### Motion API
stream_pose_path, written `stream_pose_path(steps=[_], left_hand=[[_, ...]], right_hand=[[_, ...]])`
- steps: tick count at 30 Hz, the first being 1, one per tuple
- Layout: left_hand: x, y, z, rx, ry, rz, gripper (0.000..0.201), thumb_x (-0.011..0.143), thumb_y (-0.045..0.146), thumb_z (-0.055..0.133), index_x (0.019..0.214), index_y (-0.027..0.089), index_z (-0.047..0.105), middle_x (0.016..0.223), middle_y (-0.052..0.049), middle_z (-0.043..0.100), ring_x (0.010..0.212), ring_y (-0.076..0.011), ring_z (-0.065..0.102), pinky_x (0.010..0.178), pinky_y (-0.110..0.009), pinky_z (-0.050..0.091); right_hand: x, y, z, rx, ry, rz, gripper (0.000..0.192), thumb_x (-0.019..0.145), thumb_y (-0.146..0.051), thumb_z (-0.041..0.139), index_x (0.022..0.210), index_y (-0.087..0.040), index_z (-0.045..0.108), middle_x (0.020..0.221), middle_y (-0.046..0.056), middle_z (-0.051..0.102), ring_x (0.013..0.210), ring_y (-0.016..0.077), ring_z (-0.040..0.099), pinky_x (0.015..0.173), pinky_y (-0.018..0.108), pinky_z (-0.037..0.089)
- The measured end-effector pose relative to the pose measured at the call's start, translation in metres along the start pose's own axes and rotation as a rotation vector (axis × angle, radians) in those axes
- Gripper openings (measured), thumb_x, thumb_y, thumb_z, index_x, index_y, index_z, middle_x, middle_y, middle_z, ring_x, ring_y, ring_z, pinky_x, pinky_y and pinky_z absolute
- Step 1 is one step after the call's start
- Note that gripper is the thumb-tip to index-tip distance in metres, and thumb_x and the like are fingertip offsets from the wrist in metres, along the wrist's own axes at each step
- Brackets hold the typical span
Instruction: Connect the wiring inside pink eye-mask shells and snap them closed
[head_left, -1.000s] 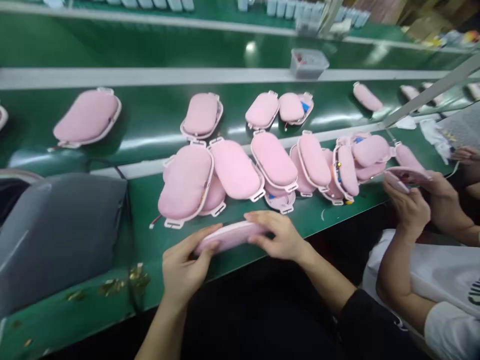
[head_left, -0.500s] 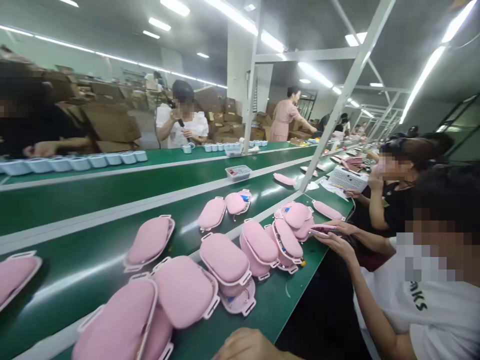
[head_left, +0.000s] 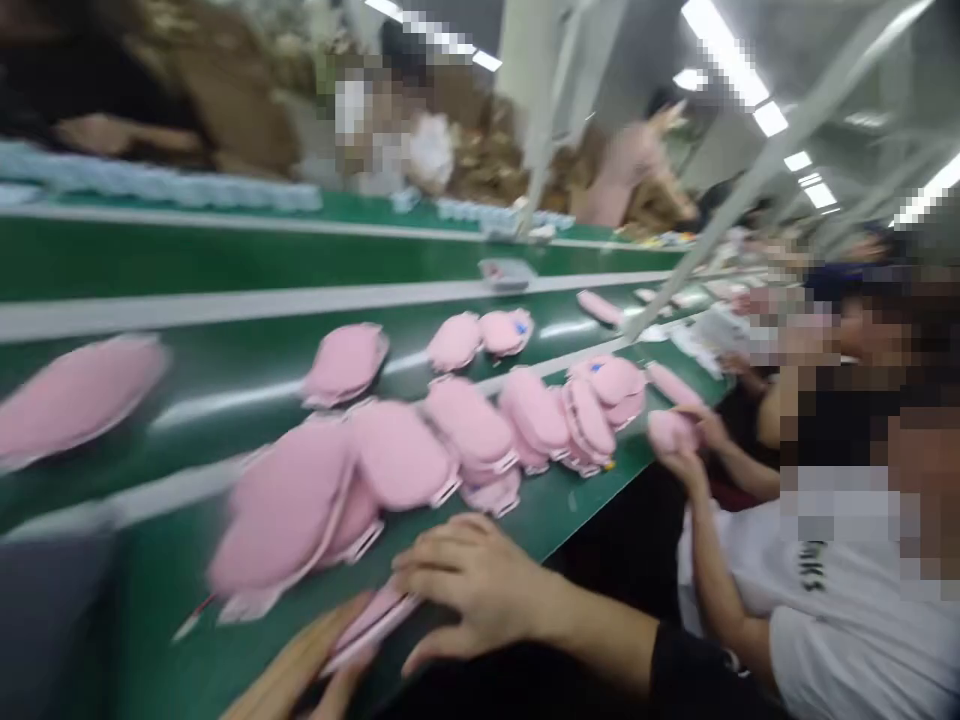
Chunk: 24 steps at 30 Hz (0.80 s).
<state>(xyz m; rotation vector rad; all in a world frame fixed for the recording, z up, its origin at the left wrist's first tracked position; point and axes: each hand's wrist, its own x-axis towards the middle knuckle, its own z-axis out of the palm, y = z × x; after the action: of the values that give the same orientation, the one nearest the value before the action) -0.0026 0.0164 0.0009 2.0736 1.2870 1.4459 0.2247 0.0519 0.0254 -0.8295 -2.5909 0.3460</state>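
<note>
Close to the table's near edge, my left hand [head_left: 319, 655] grips a pink padded piece [head_left: 375, 612] with a pale rim, its thumb on one side and fingers on the other. The piece is tilted and seen almost edge-on. My right hand [head_left: 476, 585] reaches over its far end, fingertips touching it or just above it, thumb spread away. Just beyond my hands lies an overlapping row of similar pink padded pieces [head_left: 409, 455] with slotted tabs. A thin red wire [head_left: 196, 612] sticks out by the nearest one. Motion blurs the view.
More pink pieces lie along the green belt [head_left: 225, 410]. A dark grey block [head_left: 52, 620] stands at the left. A co-worker in a white shirt [head_left: 832, 570] holds a pink piece at the right. A slanted metal post [head_left: 720, 220] rises beyond; light-blue cups [head_left: 187, 185] line the far side.
The view has tilted down and shifted. My left hand and the pink piece it holds have come into sight. My right hand, formerly at the bottom edge, now shows fully.
</note>
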Motion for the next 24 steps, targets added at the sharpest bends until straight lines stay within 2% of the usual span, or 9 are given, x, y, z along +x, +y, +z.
stream_pose_path(steps=[1,2,4,6,10,13,17,20,24], left_hand=[[-0.011,0.005,-0.006,0.029,-0.023,-0.041,0.032,0.11,0.053,0.066,0.123,0.027,0.08,0.113,-0.005,0.086,0.095,-0.0209,0.084,0.088,-0.03,0.071],[-0.019,0.008,-0.01,0.039,-0.053,-0.08,0.035,0.109,0.055,0.066,0.124,0.027,0.081,0.112,-0.005,0.088,0.094,-0.0208,0.086,0.088,-0.027,0.071],[-0.024,0.01,-0.013,-0.008,-0.094,-0.132,0.04,0.107,0.057,0.069,0.127,0.025,0.082,0.114,-0.007,0.089,0.097,-0.0225,0.088,0.091,-0.027,0.071],[-0.023,0.008,-0.011,-0.082,-0.093,-0.15,0.041,0.104,0.055,0.074,0.128,0.024,0.082,0.116,-0.009,0.089,0.101,-0.0236,0.088,0.095,-0.028,0.071],[-0.018,0.02,-0.002,-0.186,-0.016,-0.102,0.038,0.104,0.049,0.076,0.134,0.026,0.081,0.123,-0.009,0.088,0.113,-0.0229,0.086,0.104,-0.03,0.068],[-0.017,0.04,0.005,-0.325,0.044,-0.066,0.038,0.102,0.044,0.081,0.136,0.027,0.081,0.123,-0.008,0.088,0.113,-0.0218,0.086,0.105,-0.029,0.068],[-0.019,0.055,0.009,-0.371,0.077,-0.1,0.031,0.102,0.031,0.083,0.133,0.028,0.082,0.119,-0.004,0.089,0.112,-0.0204,0.086,0.104,-0.027,0.068],[-0.025,0.048,-0.002,-0.395,0.03,-0.129,0.029,0.102,0.032,0.083,0.131,0.028,0.083,0.124,-0.005,0.088,0.113,-0.0209,0.086,0.104,-0.027,0.069],[-0.028,0.031,-0.031,-0.305,-0.109,-0.181,0.021,0.107,0.032,0.076,0.126,0.024,0.083,0.123,-0.008,0.088,0.113,-0.0198,0.086,0.104,-0.024,0.067]], right_hand=[[0.001,-0.008,-0.007,-0.012,0.033,-0.004,0.044,0.108,-0.053,0.071,0.141,-0.026,0.069,0.141,0.006,0.08,0.133,0.0201,0.073,0.116,0.039,0.046],[0.002,-0.012,-0.012,0.004,0.112,-0.016,0.026,0.112,-0.041,0.068,0.132,-0.027,0.072,0.132,0.003,0.084,0.122,0.0165,0.077,0.112,0.039,0.043],[0.003,-0.013,-0.018,0.085,0.267,-0.017,0.01,0.113,-0.031,0.066,0.118,-0.026,0.074,0.115,0.001,0.087,0.106,0.0136,0.079,0.102,0.039,0.04],[0.002,-0.011,-0.022,0.151,0.335,0.0,0.011,0.112,-0.033,0.069,0.116,-0.024,0.074,0.111,0.002,0.087,0.103,0.0153,0.079,0.097,0.039,0.039],[-0.006,-0.017,-0.032,0.16,0.305,-0.011,0.031,0.11,-0.045,0.072,0.129,-0.02,0.072,0.119,0.006,0.086,0.11,0.0212,0.079,0.101,0.042,0.042],[-0.011,-0.024,-0.032,0.269,0.414,0.011,0.027,0.109,-0.044,0.074,0.126,-0.023,0.073,0.109,0.004,0.087,0.099,0.02,0.082,0.091,0.04,0.05],[-0.018,-0.031,-0.024,0.314,0.527,0.064,0.024,0.108,-0.047,0.074,0.117,-0.026,0.077,0.1,0.002,0.088,0.084,0.0194,0.081,0.08,0.04,0.051],[-0.022,-0.029,-0.02,0.299,0.473,0.043,0.025,0.105,-0.045,0.08,0.12,-0.026,0.077,0.105,0.002,0.089,0.091,0.0186,0.082,0.085,0.039,0.053],[-0.03,-0.009,-0.023,0.278,0.234,0.054,0.039,0.104,-0.048,0.08,0.135,-0.026,0.074,0.127,0.008,0.086,0.114,0.0226,0.082,0.102,0.041,0.059]])
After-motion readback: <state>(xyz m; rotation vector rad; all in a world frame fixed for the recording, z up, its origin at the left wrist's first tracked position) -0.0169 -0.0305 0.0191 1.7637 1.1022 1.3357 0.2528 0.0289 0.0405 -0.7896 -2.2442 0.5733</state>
